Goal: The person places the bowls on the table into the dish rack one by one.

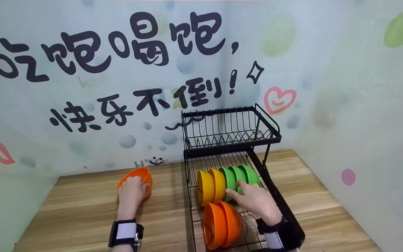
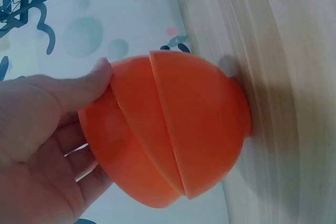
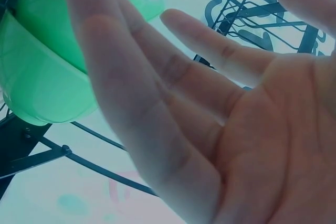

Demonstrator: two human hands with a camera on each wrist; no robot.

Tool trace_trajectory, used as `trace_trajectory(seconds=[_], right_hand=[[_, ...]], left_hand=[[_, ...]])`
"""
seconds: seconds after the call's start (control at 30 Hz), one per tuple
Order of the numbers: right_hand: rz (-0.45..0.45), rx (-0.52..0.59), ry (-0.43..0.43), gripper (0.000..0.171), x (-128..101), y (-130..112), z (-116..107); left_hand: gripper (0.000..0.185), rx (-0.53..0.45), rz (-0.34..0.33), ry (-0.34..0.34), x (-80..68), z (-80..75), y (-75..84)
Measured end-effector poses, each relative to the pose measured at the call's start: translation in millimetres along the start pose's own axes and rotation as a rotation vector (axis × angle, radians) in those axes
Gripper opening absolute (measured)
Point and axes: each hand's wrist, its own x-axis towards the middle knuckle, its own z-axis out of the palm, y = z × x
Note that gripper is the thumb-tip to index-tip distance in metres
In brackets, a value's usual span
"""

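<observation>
pale wallpaper with black lettering, a pink heart and soft coloured dots is wrapping around a wooden table [image 1: 82, 210], and a black two-tier dish rack [image 1: 229, 140] is standing on it toward the right. the left hand [image 1: 131, 192] is gripping two nested orange bowls [image 1: 136, 176] that are sitting on the table well to the left of the rack; in the left wrist view the thumb [image 2: 89, 85] is pressing on the rim while the fingers are curling under the inner bowl, and the outer bowl's foot is touching the wood. the right hand [image 1: 254, 199] is reaching into the rack's lower tier with fingers spread and fairly straight, holding nothing; its fingertips are lying against the green bowls [image 1: 238, 176], and in the right wrist view a green bowl [image 3: 47, 72] is sitting just beside the open palm. three green bowls are standing on edge in the lower tier, with two yellow bowls [image 1: 210, 187] directly to their left and a pair of orange bowls [image 1: 220, 224] standing on edge nearer the person. both wrists are wearing dark straps.
</observation>
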Motion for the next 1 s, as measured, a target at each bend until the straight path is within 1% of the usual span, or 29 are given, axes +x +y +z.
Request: trace_trajectory(seconds=[0.17,0.3,0.4,0.5,0.67,0.8,0.87,1.0], right_hand=[[0.008,0.005,-0.008,0.050,-1,0,0],[0.013,0.008,-0.009,0.052,-2,-1,0],[0.014,0.015,-0.006,0.054,-2,-2,1],[0.004,0.018,0.007,0.052,-1,-2,1],[-0.007,0.016,0.035,0.045,0,-2,1],[-0.003,0.016,0.044,0.047,1,-2,2],[-0.003,0.012,0.054,0.048,2,-2,2],[-0.004,0.022,0.076,0.046,3,-2,3]], left_hand=[[0.026,-0.002,0.028,-0.007,-0.4,0.0,-2.8],[0.022,-0.005,0.049,0.010,-0.9,-0.5,-3.2],[0.020,-0.011,0.066,0.028,-2.1,-3.1,-0.3],[0.020,-0.004,0.101,0.058,-4.4,-6.5,4.4],[0.024,0.017,0.196,0.152,-9.6,-8.4,13.4],[0.025,0.021,0.285,0.245,-16.5,-6.8,22.0],[0.024,0.017,0.332,0.281,-20.3,-5.3,28.0],[0.021,0.014,0.430,0.319,-27.6,-1.3,43.1]])
